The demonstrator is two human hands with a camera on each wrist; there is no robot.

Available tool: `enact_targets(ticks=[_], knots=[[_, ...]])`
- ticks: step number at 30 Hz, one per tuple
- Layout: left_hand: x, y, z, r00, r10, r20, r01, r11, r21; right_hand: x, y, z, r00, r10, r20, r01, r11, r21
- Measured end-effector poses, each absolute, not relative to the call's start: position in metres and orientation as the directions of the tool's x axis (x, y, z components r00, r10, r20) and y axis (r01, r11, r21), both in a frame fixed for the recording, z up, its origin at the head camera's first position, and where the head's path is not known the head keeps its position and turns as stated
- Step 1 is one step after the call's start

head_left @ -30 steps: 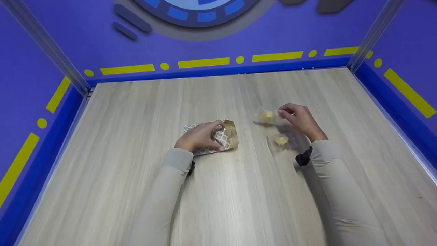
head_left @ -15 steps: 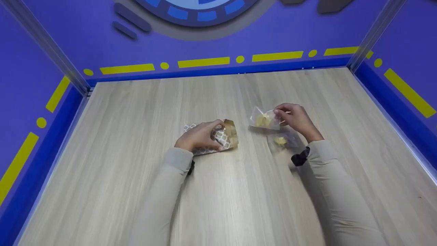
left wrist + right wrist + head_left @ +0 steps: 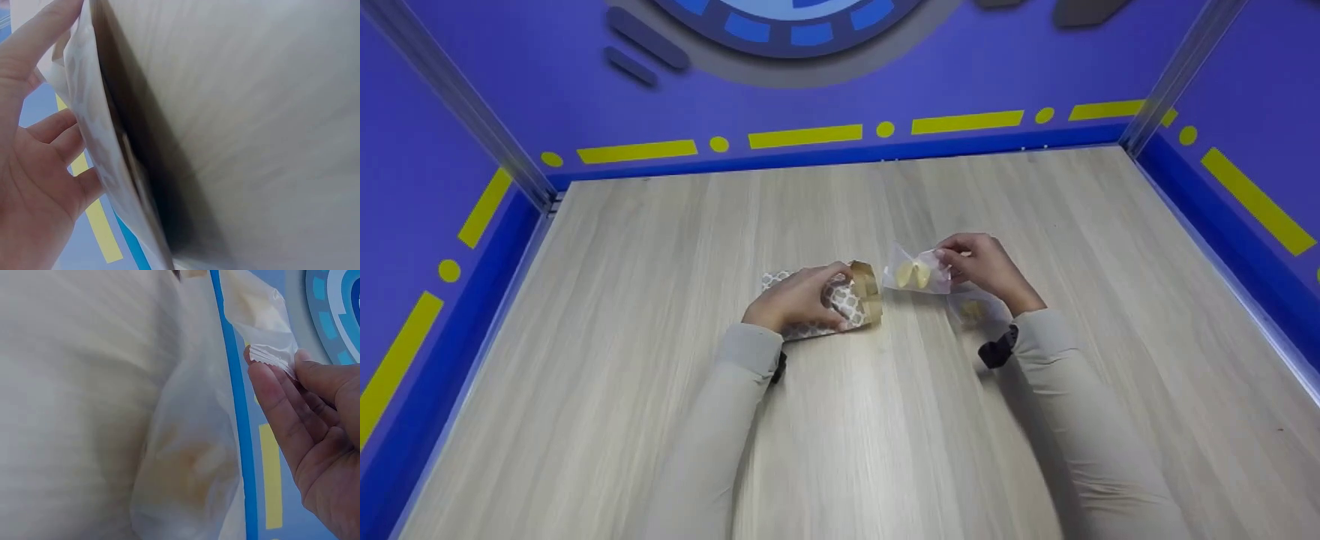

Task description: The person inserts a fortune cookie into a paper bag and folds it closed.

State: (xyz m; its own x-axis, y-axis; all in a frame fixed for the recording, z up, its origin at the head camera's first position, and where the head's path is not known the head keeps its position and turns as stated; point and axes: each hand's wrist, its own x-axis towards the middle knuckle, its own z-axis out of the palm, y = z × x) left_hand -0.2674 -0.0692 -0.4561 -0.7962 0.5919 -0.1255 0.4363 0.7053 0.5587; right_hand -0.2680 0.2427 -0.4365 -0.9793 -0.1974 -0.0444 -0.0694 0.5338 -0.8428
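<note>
My left hand (image 3: 799,297) holds a flat paper bag (image 3: 847,303) by its two edges, thumb on the near side and fingers on the far side. The bag lies on the table, white with a grey-brown lattice print, its brown mouth facing right. Just right of that mouth, my right hand (image 3: 988,267) pinches the crimped end (image 3: 273,361) of a clear wrapper with a pale yellow folded cookie (image 3: 913,274), like a fortune cookie, inside. A second wrapped cookie (image 3: 973,309) lies on the table under the right hand, large and blurred in the right wrist view.
The wood-look table (image 3: 840,420) is bounded by blue-purple panels (image 3: 810,105) at the back and both sides. Black wrist straps (image 3: 999,348) show at the sleeve cuffs.
My right hand has carried the pinched wrapped cookie leftward and slightly nearer, up to the bag's mouth. The left hand and bag have stayed in place.
</note>
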Motion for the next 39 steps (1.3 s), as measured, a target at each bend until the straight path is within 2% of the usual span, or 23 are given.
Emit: enact_targets(ticks=[22, 29, 39], knots=[[-0.267, -0.069, -0.456, -0.793, 0.597, -0.12, 0.441, 0.699, 0.562, -0.271, 0.21, -0.44, -0.952, -0.299, -0.07, -0.126, 0.586, -0.801], [-0.268, -0.069, -0.458, -0.789, 0.601, -0.126, 0.437, 0.694, 0.572, -0.273, 0.199, -0.443, -0.96, -0.263, -0.096, -0.083, 0.592, -0.801], [-0.268, -0.069, -0.457, -0.791, 0.598, -0.129, 0.435, 0.698, 0.569, -0.269, 0.187, -0.447, -0.968, -0.221, -0.116, -0.011, 0.503, -0.864]])
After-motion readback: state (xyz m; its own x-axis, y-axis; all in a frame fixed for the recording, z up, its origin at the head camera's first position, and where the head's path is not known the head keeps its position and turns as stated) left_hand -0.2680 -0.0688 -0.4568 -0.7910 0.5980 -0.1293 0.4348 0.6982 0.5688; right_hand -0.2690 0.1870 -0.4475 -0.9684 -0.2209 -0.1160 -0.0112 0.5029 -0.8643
